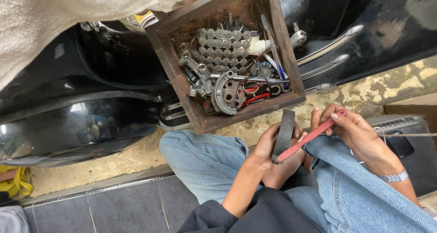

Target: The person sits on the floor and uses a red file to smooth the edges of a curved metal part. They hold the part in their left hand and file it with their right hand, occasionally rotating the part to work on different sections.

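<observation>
My left hand (pixel 268 151) grips a dark curved strip, like a brake lining (pixel 285 130), held upright between my knees. My right hand (pixel 353 128) holds a slim red-handled tool (pixel 309 136) by its upper end. The tool's lower tip rests against the lower part of the dark strip. A metal watch (pixel 395 176) is on my right wrist. Both legs are in blue jeans (pixel 205 158).
A wooden box (pixel 191 92) full of metal parts, a brake shoe (pixel 226 94), a sprocket chain and hand tools sits just beyond my knees. A black scooter body (pixel 82 119) lies behind it. A pale cloth (pixel 54 19) covers the upper left. Grey tiles (pixel 118 205) are at lower left.
</observation>
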